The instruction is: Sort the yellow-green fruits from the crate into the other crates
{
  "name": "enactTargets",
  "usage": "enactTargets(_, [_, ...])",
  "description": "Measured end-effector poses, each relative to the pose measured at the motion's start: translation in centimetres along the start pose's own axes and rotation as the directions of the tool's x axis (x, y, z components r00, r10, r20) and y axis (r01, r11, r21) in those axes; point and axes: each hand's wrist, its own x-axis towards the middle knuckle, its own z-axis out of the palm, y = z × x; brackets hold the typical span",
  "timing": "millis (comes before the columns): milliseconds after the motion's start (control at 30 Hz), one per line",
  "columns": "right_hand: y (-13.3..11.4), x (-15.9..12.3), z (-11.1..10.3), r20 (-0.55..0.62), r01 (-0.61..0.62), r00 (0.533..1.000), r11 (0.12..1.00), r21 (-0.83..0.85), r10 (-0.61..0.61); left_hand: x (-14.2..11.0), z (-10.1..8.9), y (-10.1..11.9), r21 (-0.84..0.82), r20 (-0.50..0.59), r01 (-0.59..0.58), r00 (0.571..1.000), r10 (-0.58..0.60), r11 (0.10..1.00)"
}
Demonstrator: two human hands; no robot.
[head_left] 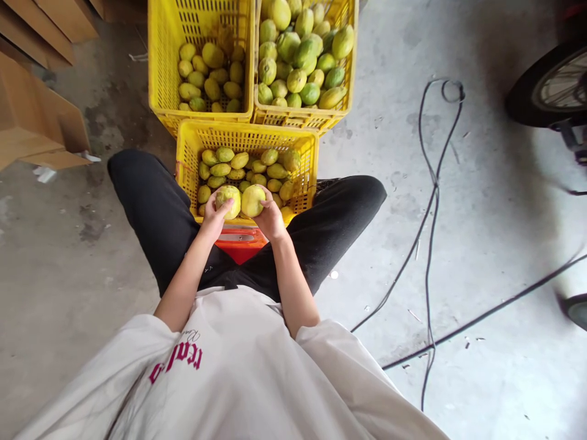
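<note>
My left hand point(214, 218) is closed around a yellow-green papaya point(228, 201), its thumb lying across the near side. My right hand point(272, 219) grips a second, yellower papaya point(252, 201) from its right side. The two fruits are held side by side, nearly touching, above the near edge of a yellow slatted plastic crate point(247, 129). Several more papayas point(239, 161) lie inside that crate, which stands between my knees. My hands and the held fruits hide part of its contents.
Beyond the near crate stand two more yellow crates, the left one point(158, 67) partly filled and the right one point(352, 73) fuller with larger, greener papayas. Below me is a red stool point(241, 250). Cardboard boxes point(41, 116) lie left; a black cable point(428, 214) and a wheel point(550, 85) are right.
</note>
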Motion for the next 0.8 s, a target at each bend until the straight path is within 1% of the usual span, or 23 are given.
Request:
enactTargets(67, [-0.4,-0.2,-0.1,0.054,-0.006,0.999,1.000,-0.010,0.007,-0.1,-0.2,0.2,0.005,0.005,0.020,1.000,-0.020,1.000])
enactTargets(133, [-0.6,-0.4,-0.1,0.089,0.020,0.996,0.999,-0.036,-0.017,-0.2,-0.3,0.4,0.005,0.017,0.027,0.999,-0.027,1.000])
enactTargets(233, [-0.4,-0.5,-0.1,0.122,0.068,0.991,0.995,-0.067,-0.059,-0.5,-0.3,0.4,0.014,0.061,-0.008,0.998,0.007,1.000])
enactTargets(300, [0.0,-0.4,-0.1,0.124,0.092,0.989,0.993,-0.073,-0.082,-0.7,-0.1,0.2,0.020,0.068,-0.017,0.998,0.016,1.000])
enactTargets(400, [0.8,-0.3,0.0,0.083,0.125,0.989,0.990,-0.068,-0.119,-0.8,0.1,-0.4,0.024,0.035,-0.009,0.999,0.009,1.000])
enactTargets(500, [1.3,-0.2,0.0,0.043,0.132,0.991,0.987,-0.095,-0.129,-0.8,0.4,-0.6,0.011,0.004,-0.002,1.000,0.002,1.000])
enactTargets(633, [1.6,0.1,-0.1,-0.055,0.147,0.986,0.981,-0.129,-0.155,-0.6,0.6,-0.1,-0.067,0.019,0.106,0.994,-0.105,0.992])
enactTargets(700, [1.6,0.5,-0.2,-0.090,0.127,0.987,0.987,-0.095,-0.136,-0.7,0.7,0.3,-0.108,0.028,0.142,0.990,-0.140,0.984])
enactTargets(800, [1.6,1.0,-0.5,-0.064,0.090,0.994,0.996,0.012,-0.089,-0.9,0.7,0.5,-0.136,0.038,0.129,0.991,-0.125,0.982])
